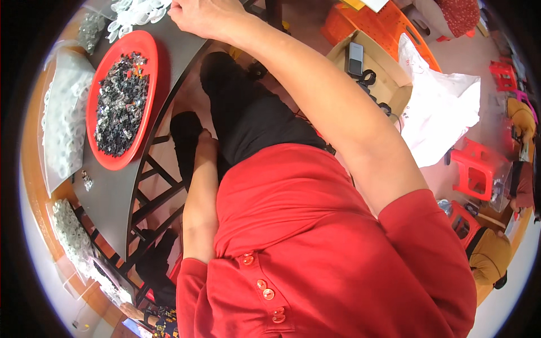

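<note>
My right hand (202, 17) reaches over the dark table to the top edge of the view, its fingers curled closed. It is beside a heap of white plastic ring-like pieces (132, 16); what the fingers hold, if anything, is hidden. My left hand (207, 141) rests low by my leg in black trousers, mostly out of sight, so its fingers do not show. On the table (112, 197) lies a red oval tray (152, 56) full of small black and silvery parts (121, 107).
A clear bag of white rings (65, 124) lies along the table's left side, near a few small loose pieces (87, 180). To the right are an orange crate (389, 28), an open cardboard box (389, 73), a white bag (439, 107) and red stools (473, 169). People sit farther off.
</note>
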The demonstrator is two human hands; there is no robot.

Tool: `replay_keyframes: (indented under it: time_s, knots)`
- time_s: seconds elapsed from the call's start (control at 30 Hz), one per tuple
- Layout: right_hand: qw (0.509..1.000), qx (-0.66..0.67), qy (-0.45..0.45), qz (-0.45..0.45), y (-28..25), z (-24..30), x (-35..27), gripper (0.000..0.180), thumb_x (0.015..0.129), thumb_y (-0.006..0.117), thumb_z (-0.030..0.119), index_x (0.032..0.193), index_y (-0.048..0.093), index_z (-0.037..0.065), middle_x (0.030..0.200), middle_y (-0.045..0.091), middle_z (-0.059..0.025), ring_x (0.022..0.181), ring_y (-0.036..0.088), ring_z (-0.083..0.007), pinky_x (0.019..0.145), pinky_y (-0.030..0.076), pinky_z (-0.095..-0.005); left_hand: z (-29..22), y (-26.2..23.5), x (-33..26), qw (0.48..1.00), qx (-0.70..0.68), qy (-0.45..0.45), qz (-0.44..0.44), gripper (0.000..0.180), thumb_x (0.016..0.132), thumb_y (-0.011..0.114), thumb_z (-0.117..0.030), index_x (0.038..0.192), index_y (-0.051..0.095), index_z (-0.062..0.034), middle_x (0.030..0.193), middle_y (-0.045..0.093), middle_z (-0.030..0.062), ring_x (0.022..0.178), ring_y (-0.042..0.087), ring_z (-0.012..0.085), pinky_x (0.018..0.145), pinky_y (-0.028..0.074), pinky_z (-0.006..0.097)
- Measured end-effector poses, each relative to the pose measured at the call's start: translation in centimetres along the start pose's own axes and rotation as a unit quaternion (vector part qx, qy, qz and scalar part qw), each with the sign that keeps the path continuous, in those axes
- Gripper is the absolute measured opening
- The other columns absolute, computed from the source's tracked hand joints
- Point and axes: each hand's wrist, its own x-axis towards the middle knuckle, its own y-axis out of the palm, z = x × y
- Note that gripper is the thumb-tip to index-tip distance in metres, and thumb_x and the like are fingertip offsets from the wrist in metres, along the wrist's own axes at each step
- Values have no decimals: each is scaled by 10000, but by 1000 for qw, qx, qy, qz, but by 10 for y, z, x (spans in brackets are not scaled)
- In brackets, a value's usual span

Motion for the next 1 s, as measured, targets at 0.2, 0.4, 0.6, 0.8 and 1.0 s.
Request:
replay_keyframes:
  time_s: [0.2,0.4,0.6,0.8,1.0]
  knots:
    - [1000,-7,0,9,-6,1,3,226,844,569,147,796,664,-52,875,659,-260,827,651,-447,747,529,-503,-1,2,-1,999,-52,13,-10,447,955,386,-241,1228,536,79,1272,555,294,1191,544,390,995,419,422]
    - [992,-106,-65,14,15,-1,3,208,803,619,218,732,685,34,778,662,-192,723,664,-377,674,541,-473,7,2,-1,986,-163,20,-13,513,983,342,-302,1245,533,96,1303,536,300,1230,521,383,1029,392,408]
    - [999,-9,-26,-17,2,-3,-5,143,811,650,142,751,641,12,835,651,-182,741,642,-402,704,515,-487,9,1,-8,964,-267,1,11,585,1012,298,-363,1262,530,112,1333,517,306,1268,497,377,1063,365,394]
    - [1000,-18,-23,-5,-2,2,-6,140,824,641,143,766,639,15,839,642,-163,740,632,-391,701,506,-475,-1,-7,-11,994,73,36,-75,425,984,362,-234,1170,627,42,1196,623,272,1138,604,371,950,467,429]
    - [1000,-20,-18,-11,-3,-1,-2,155,828,638,158,775,638,13,839,636,-165,740,631,-390,695,507,-479,-22,-11,31,993,15,56,-100,401,972,404,-237,1200,608,22,1221,607,269,1162,581,379,966,453,431]
